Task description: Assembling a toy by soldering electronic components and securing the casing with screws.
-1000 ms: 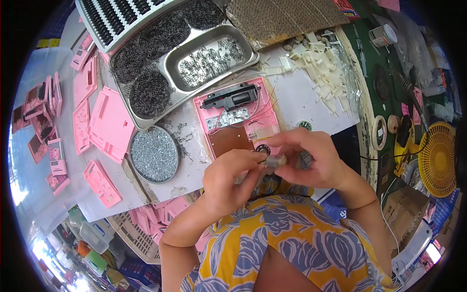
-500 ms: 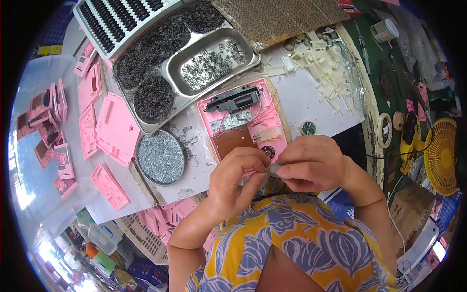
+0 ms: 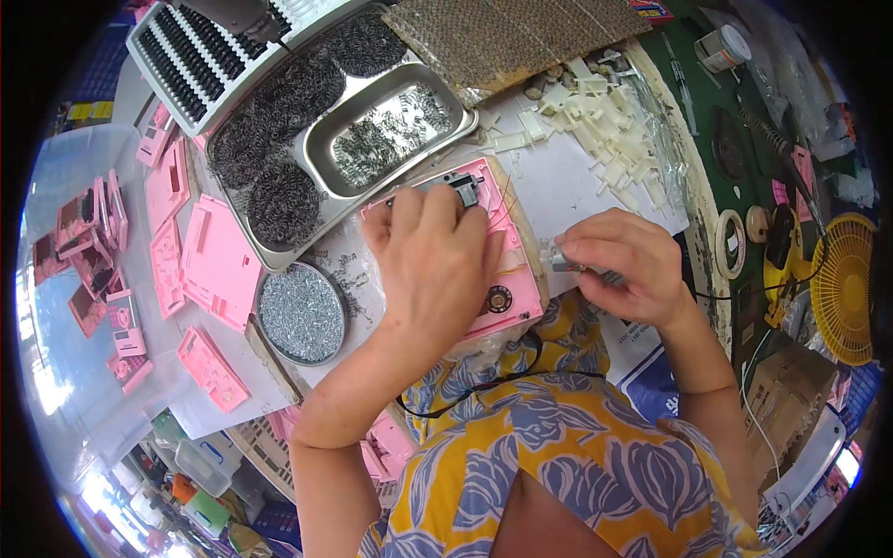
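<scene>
A pink plastic case point(image 3: 526, 279) with its inside exposed lies before me, a black round speaker-like part point(image 3: 499, 298) near its lower end. My left hand point(image 3: 430, 253) reaches across the case, fingers curled over its upper part and hiding most of the black mechanism point(image 3: 462, 186) there. To the right of the case, my right hand point(image 3: 633, 265) is closed round a small grey-and-clear part point(image 3: 561, 261) whose kind I cannot make out. It is held by thumb and fingers, apart from the case.
Left of the case stand a round dish of small screws point(image 3: 302, 313) and a metal tray of dark springs point(image 3: 458, 124). Pink shells point(image 3: 219, 251) lie further left. White plastic pieces point(image 3: 605, 116) are heaped at the back. A dark power tool point(image 3: 228, 13) hangs over the upper left.
My hands have parted from their meeting point at the case's lower edge. The left moved up onto the case; the right moved right and up with the small part. The dark tool came into view.
</scene>
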Tool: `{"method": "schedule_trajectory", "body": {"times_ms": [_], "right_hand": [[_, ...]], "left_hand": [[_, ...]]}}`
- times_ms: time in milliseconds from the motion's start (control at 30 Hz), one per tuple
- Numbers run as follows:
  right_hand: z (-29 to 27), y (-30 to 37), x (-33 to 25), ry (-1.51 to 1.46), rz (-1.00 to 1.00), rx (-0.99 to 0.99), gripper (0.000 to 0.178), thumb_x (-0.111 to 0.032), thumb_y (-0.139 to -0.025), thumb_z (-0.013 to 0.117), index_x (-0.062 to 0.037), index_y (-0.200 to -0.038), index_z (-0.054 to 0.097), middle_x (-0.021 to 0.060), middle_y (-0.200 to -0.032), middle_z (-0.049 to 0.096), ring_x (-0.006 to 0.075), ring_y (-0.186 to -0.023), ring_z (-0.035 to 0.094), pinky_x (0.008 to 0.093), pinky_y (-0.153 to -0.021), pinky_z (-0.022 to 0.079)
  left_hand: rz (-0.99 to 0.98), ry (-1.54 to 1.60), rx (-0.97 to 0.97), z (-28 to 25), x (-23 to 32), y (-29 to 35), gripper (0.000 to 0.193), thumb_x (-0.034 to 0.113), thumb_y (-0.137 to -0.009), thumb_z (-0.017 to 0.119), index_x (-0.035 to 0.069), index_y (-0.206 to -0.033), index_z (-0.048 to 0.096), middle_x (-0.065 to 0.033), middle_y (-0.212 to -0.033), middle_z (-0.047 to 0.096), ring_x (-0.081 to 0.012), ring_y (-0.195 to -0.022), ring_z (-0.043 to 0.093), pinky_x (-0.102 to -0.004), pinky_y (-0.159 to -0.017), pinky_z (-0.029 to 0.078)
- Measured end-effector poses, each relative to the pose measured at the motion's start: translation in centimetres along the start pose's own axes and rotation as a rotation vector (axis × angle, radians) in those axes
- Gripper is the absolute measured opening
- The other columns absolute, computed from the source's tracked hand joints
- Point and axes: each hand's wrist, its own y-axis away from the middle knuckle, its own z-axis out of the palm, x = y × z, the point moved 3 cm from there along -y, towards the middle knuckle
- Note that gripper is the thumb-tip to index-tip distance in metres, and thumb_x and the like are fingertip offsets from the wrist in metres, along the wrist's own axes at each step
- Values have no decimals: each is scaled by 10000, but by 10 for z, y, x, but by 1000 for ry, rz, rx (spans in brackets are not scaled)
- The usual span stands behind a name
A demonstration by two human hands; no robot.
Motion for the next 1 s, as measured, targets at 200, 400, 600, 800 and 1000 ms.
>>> {"method": "schedule_trajectory", "body": {"times_ms": [200,400,600,800,1000], "right_hand": [[-4,6,4,4,27,41,393,38,-770,735,-35,-1155,713,149,-1069,740,297,-858,720,371,-742,576],[10,0,11,-13,214,-84,356,10,-821,721,-48,-1170,687,169,-1241,683,309,-939,712,362,-804,569],[43,-26,31,68,195,-210,273,-113,-840,737,-119,-1111,703,139,-1516,501,434,-1461,274,509,-1176,308],[43,-33,31,-2,251,-279,253,-145,-813,764,-124,-1061,723,127,-1570,442,458,-1474,231,556,-1195,249],[44,-39,31,188,192,-185,262,-119,-787,773,-118,-1045,728,122,-1559,454,452,-1472,240,553,-1183,266]], "left_hand": [[61,46,-39,9,2,1,114,196,-781,790,136,-843,716,-41,-899,542,-269,-914,522,-447,-851,355],[-241,607,128,-9,-37,43,60,14,-883,692,25,-930,657,-99,-1018,608,-230,-966,577,-362,-884,443],[-356,740,367,2,-47,64,93,-45,-859,698,13,-912,647,-117,-983,696,-241,-902,632,-337,-845,486],[-315,715,357,2,-51,65,118,-45,-835,712,18,-915,652,-118,-942,698,-259,-867,639,-352,-818,478],[-254,702,320,3,-50,67,100,-75,-897,648,-13,-973,629,-126,-1007,663,-199,-930,612,-315,-856,487]]}}
